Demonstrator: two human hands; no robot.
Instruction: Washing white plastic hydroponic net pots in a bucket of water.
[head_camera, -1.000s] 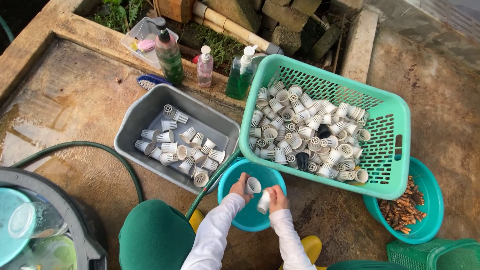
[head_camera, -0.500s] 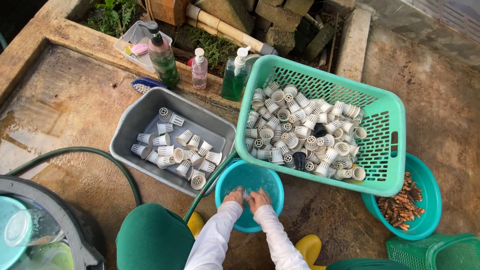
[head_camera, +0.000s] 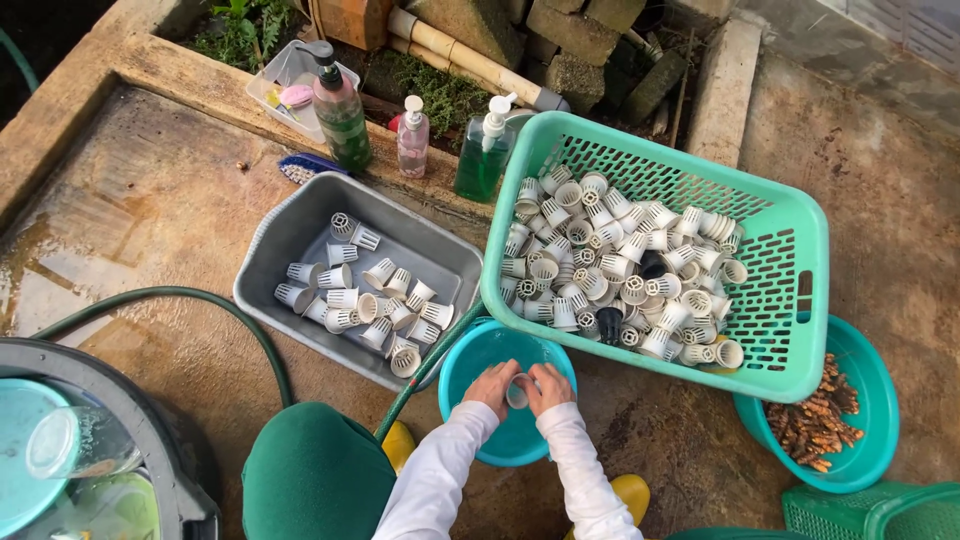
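Hands: left hand (head_camera: 494, 384) and right hand (head_camera: 546, 386) both pinching one white cup (head_camera: 518, 391) over blue bowl (head_camera: 478, 362).

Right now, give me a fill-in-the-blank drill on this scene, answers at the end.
1. Both hands hold one small white cup over the ____ bowl.
2. The grey tub lies to the ____ of the green basket.
3. The hose is ____ in colour.

Missing words: blue; left; green
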